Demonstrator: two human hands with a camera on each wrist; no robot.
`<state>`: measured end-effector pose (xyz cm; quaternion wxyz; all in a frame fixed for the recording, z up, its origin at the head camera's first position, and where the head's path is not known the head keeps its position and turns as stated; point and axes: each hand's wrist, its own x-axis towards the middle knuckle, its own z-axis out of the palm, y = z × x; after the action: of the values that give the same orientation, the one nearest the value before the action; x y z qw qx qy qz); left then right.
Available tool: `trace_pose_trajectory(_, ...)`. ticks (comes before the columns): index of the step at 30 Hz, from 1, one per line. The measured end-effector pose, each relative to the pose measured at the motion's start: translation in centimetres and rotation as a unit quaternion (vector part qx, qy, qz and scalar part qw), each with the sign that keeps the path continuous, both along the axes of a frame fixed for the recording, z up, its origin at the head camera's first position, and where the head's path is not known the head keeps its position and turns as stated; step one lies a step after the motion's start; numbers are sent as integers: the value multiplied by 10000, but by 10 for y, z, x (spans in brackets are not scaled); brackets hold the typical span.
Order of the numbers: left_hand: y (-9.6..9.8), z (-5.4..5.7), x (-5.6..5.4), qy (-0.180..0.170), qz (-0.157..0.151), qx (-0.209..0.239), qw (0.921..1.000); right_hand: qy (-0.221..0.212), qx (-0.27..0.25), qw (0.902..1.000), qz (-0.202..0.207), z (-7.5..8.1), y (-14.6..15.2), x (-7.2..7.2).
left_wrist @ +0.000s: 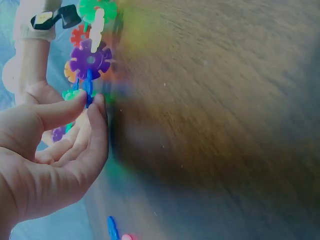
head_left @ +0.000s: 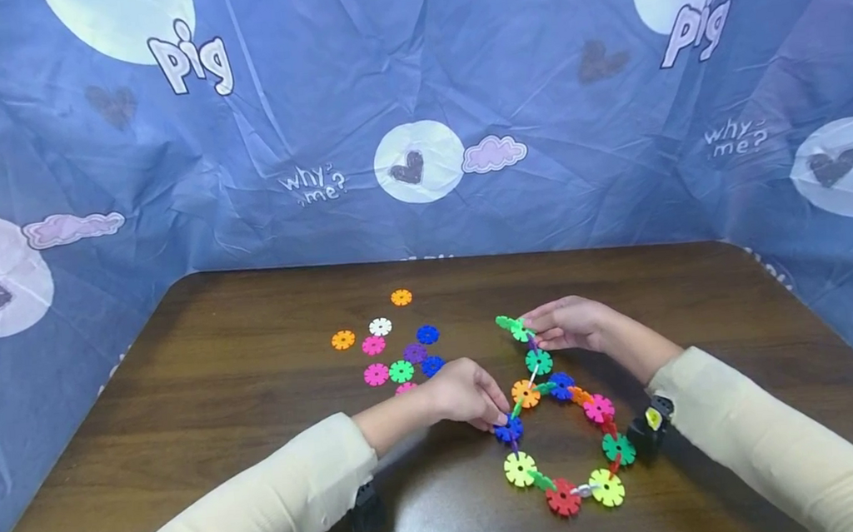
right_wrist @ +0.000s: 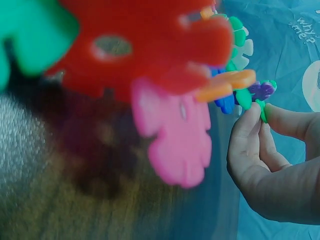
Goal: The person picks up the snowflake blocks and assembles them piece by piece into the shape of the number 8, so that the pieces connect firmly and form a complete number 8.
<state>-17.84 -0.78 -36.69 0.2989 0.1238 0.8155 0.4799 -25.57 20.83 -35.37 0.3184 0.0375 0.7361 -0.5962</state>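
Notched plastic discs, slotted edge to edge, form a closed ring with a short tail at its far end. My left hand (head_left: 467, 395) pinches a blue disc (head_left: 509, 429) on the ring's left side, thumb and fingertips on its edge in the left wrist view. The right hand (head_left: 574, 324) pinches a light green disc (head_left: 520, 330) near the tail's tip, beside another green one (head_left: 504, 322). Below it the tail runs through a teal disc (head_left: 538, 362) to an orange disc (head_left: 526, 393). A pink disc (right_wrist: 175, 132) and a red disc (right_wrist: 150, 45) loom close in the right wrist view.
Loose discs lie left of the ring, among them a white one (head_left: 380, 326), a purple one (head_left: 414, 353) and a far orange one (head_left: 401, 297). The brown table (head_left: 185, 452) meets a blue printed cloth (head_left: 319, 241) at its back and sides.
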Motion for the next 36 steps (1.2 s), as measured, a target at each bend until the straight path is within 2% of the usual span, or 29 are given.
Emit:
trace_pose_trajectory(3,-5,-1,-1,-25,100,70,9999,18,-28,10000,9,0,0,0)
trace_pose_trajectory(8,-20,1,-3,276,100,-36,9996,37,-16,10000,11,-2,-2,1)
trace_pose_trajectory(15,-47,5,-3,794,-60,-473,9957,82,47,9998,165,-6,-14,7)
trace_pose_trajectory(19,-61,9,-1,929,-72,-668,9934,148,109,9995,256,-7,-24,9)
trace_pose_trajectory(25,-76,14,1,1360,-269,-1083,9844,205,135,9993,289,-11,-35,13)
trace_pose_trajectory(28,-84,16,0,1774,-404,-1147,9766,210,139,9993,279,-12,-40,14)
trace_pose_trajectory(30,-89,15,-3,2157,-479,-1143,9686,197,139,9993,274,-12,-42,15)
trace_pose_trajectory(34,-100,13,-10,3167,-748,-1305,9365,151,113,9994,295,-11,-45,16)
trace_pose_trajectory(36,-104,12,-13,3508,-929,-1475,9201,144,91,9993,329,-10,-46,15)
